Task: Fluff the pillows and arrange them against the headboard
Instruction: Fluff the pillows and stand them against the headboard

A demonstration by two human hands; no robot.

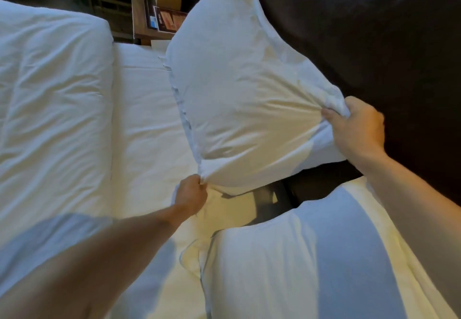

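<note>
While gripped, pillow [237,89] between hands.

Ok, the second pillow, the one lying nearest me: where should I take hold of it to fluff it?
Take the near pillow by its two far corners, as with the held pillow. It lies flat and lengthwise toward you, so reach in from above: one corner beside the dark headboard, the other over the sheet.
</note>
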